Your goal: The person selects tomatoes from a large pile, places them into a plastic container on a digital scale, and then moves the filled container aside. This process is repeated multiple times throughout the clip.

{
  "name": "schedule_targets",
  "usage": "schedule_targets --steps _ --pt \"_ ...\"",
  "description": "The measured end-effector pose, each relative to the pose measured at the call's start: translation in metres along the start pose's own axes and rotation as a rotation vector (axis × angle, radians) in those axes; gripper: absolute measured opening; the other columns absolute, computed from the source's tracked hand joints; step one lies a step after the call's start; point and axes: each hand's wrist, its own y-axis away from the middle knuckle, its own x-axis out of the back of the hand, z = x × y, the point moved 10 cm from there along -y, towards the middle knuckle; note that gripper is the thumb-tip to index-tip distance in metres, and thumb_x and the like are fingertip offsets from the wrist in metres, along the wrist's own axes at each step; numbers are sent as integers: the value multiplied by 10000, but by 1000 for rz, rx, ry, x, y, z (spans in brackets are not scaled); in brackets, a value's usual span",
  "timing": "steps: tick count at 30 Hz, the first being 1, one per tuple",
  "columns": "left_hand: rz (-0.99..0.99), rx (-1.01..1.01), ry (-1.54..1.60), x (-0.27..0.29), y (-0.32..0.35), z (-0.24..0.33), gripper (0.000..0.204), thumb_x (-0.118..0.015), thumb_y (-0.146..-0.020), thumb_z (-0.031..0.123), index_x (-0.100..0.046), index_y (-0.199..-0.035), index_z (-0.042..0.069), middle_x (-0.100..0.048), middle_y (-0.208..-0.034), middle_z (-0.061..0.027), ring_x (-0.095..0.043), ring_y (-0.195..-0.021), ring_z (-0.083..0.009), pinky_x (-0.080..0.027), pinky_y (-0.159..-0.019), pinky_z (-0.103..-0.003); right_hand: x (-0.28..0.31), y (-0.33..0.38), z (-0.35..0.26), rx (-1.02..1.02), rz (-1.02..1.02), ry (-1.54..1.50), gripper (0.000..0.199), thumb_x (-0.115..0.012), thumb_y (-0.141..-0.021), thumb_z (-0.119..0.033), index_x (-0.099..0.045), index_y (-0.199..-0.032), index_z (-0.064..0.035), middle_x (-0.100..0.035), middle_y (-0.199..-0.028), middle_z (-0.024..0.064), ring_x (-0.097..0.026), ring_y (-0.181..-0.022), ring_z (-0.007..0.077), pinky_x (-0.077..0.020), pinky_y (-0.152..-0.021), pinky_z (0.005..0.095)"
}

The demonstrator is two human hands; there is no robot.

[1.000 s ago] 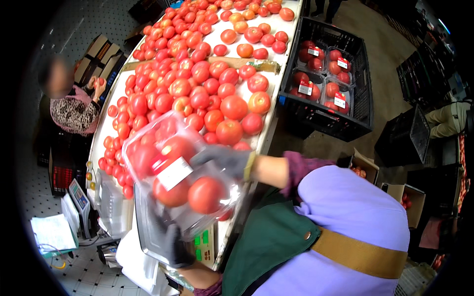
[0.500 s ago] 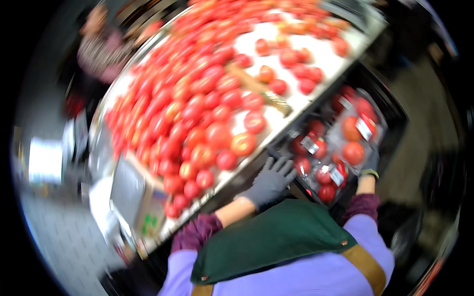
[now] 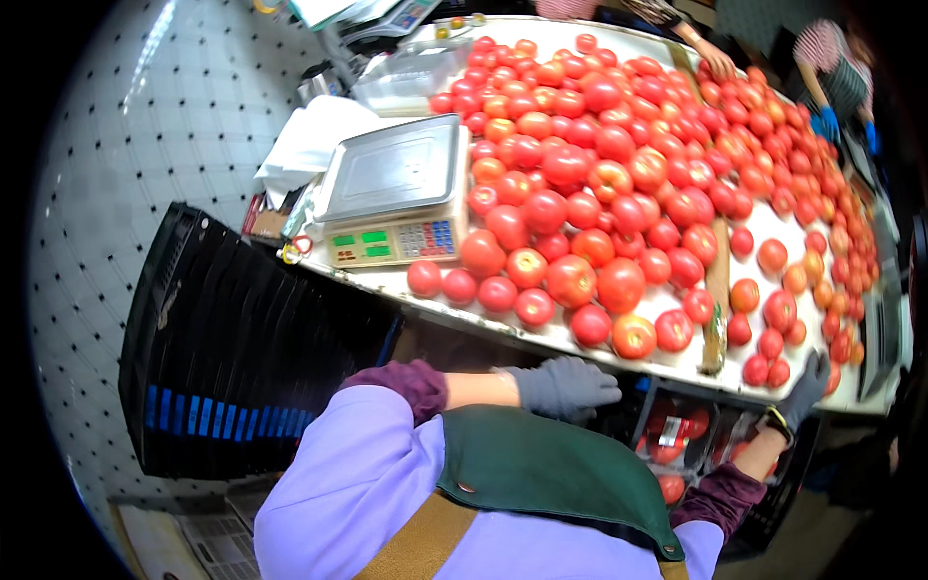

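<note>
A: Left hand [image 3: 564, 387], grey-gloved, is seen below the front edge of the counter [image 3: 580, 340], fingers loosely spread and pointing right. Nothing is held in it.

B: Right hand [image 3: 804, 385]?

A: Also grey-gloved, raised at the counter's front right edge, just beside the small tomatoes [image 3: 766, 368] lying there. Fingers are extended; no grasp is seen, though contact with the edge cannot be told.

B: Position of the produce?

A: Loose tomatoes [image 3: 619, 208] are spread across most of the white counter. Packed tomatoes in clear trays [image 3: 677, 435] are noted in a black crate [image 3: 773, 503] under the counter, between the two hands.

B: Other items recorded?

A: A digital scale [image 3: 396, 193] with an empty steel pan stands at the counter's left end, touching the nearest tomatoes. A stack of black crates [image 3: 242, 348] stands on the floor to the left. Another person's blue-gloved hand [image 3: 827, 124] is noted at the far side.
</note>
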Motion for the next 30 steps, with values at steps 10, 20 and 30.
schedule_targets --steps 10,20,30 --pt "1375 815 -310 249 440 -309 205 -611 -835 190 -629 -985 51 -640 -950 -147 -615 -856 -325 -495 -754 -391 -538 341 -398 1155 -1117 -32 286 -661 -828 -234 -622 -1028 -34 -631 -981 159 -608 -915 325 -486 -791 396" --pt "392 1207 -597 288 472 -604 294 -689 -739 319 -647 -972 144 -541 -1108 -76 -418 -1159 -267 -312 -996 -443 -902 428 -496 1302 -924 591 217 -646 -801 -277 -705 -864 -78 -655 -908 154 -630 -857 342 -504 -750 424" --pt "739 1383 -473 326 518 -617 200 -607 -837 269 -610 -852 70 -608 -893 -121 -599 -830 -286 -489 -730 -401 -945 403 -477 1141 -968 647 197 -594 -837 -227 -679 -869 -52 -665 -907 179 -636 -834 347 -493 -741 440"
